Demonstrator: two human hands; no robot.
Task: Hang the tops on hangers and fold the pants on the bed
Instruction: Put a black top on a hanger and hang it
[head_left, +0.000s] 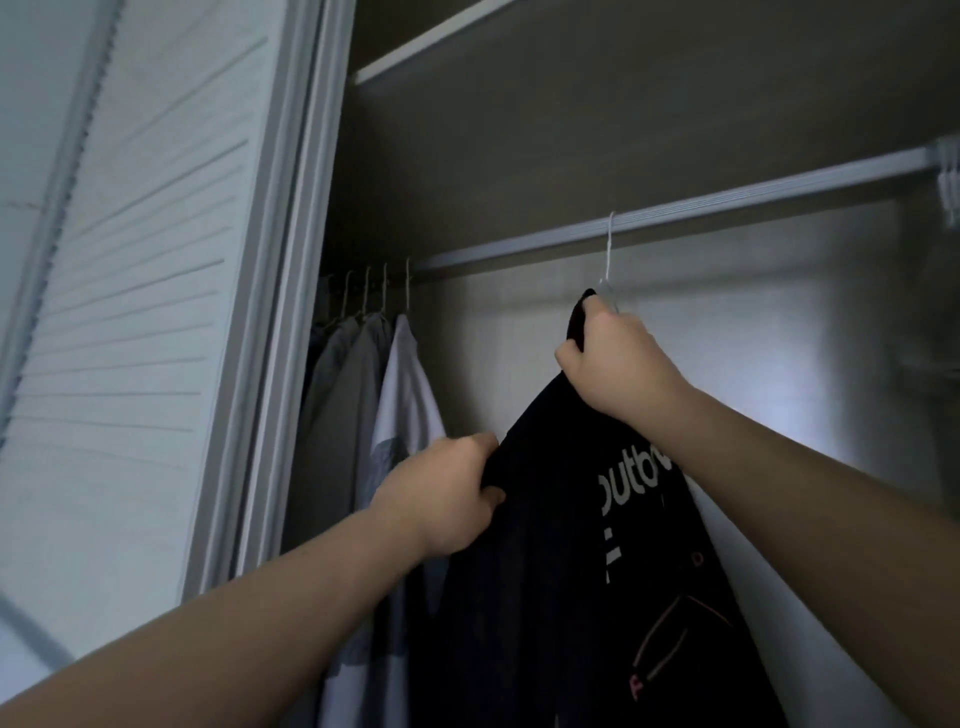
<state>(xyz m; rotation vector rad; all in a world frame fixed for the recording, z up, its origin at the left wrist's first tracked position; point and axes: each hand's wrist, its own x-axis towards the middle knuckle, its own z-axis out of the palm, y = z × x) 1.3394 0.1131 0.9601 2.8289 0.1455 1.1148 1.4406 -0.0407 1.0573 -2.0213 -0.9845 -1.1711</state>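
One limp black top (545, 571), thin wire hanger (609, 249)

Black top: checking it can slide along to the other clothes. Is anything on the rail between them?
Nothing visible. The black top hangs from a hanger on the rail; from there to the hung shirts at left the rail carries nothing else.

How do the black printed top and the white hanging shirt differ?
The black printed top is dark with pale lettering; the white shirt is light. The left hand and right hand grip the black printed top; the white shirt hangs untouched. Both hang by thin hangers from the grey metal rail.
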